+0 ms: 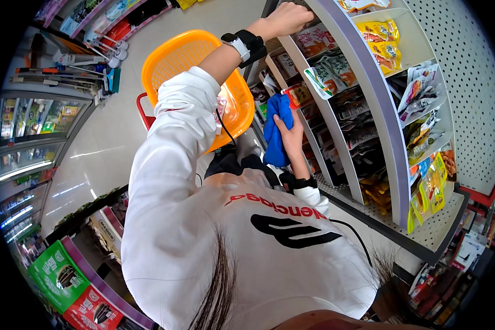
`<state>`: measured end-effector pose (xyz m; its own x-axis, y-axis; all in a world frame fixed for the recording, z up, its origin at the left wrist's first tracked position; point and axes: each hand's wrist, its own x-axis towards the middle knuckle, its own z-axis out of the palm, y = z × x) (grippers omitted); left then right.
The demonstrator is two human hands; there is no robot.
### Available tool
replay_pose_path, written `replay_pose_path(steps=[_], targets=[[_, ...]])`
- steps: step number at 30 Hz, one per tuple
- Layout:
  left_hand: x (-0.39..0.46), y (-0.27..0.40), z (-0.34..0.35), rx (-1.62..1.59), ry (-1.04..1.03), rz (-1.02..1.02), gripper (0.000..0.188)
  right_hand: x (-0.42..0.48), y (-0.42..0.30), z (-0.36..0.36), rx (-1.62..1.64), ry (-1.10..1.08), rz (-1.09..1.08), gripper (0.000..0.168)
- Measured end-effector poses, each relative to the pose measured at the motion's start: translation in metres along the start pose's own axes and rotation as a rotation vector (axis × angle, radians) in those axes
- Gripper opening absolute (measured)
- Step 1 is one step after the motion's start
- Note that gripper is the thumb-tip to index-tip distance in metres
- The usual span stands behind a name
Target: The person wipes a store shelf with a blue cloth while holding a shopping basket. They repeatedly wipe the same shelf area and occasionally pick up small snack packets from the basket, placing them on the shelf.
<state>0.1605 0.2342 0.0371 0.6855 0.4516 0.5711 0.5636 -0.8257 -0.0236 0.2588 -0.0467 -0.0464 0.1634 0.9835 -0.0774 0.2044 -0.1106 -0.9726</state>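
My left hand (288,18), with a watch and a black band at its wrist, reaches across to the upper end of the snack shelf (346,53). Its fingers are curled beside the shelf edge; whether they hold anything is hidden. Lower down, my right hand (293,134) grips a bundled blue cloth (276,142). A red packet (299,95) shows just beyond the cloth's upper end. White-and-green snack packets (332,74) lie in the shelf compartment to the right of it. Under my left forearm stands an orange plastic basket (156,53) with a pink-and-white package (219,113) inside.
Yellow packets (379,41) and other bagged snacks fill the shelf's outer compartments. A red handle (142,111) juts from the basket's left side. Glass-fronted coolers (37,117) and brooms line the far left. Green and red boxes (60,276) sit on a shelf at lower left.
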Motion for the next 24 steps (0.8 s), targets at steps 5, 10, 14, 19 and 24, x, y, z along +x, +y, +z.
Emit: replay_pose_path(steps=[5, 10, 14, 19, 24], targets=[[-0.02, 0.002, 0.004, 0.022, -0.036, -0.043, 0.012, 0.0, -0.002, 0.003, -0.005, -0.023, 0.028, 0.038], [-0.011, 0.002, 0.014, 0.192, -0.255, -0.01, 0.031, 0.0, -0.01, 0.007, -0.031, -0.015, 0.027, 0.039], [-0.01, 0.003, 0.053, 0.204, -0.122, -0.095, 0.053, 0.001, -0.003, 0.009, -0.059, -0.018, -0.006, 0.04], [-0.018, 0.032, 0.06, -0.049, -0.18, -0.296, 0.041, 0.002, -0.022, 0.005, 0.016, -0.011, 0.032, 0.036], [-0.071, 0.04, 0.007, -0.525, 0.163, -0.298, 0.029, 0.007, -0.023, 0.004, 0.036, 0.053, -0.046, 0.035]])
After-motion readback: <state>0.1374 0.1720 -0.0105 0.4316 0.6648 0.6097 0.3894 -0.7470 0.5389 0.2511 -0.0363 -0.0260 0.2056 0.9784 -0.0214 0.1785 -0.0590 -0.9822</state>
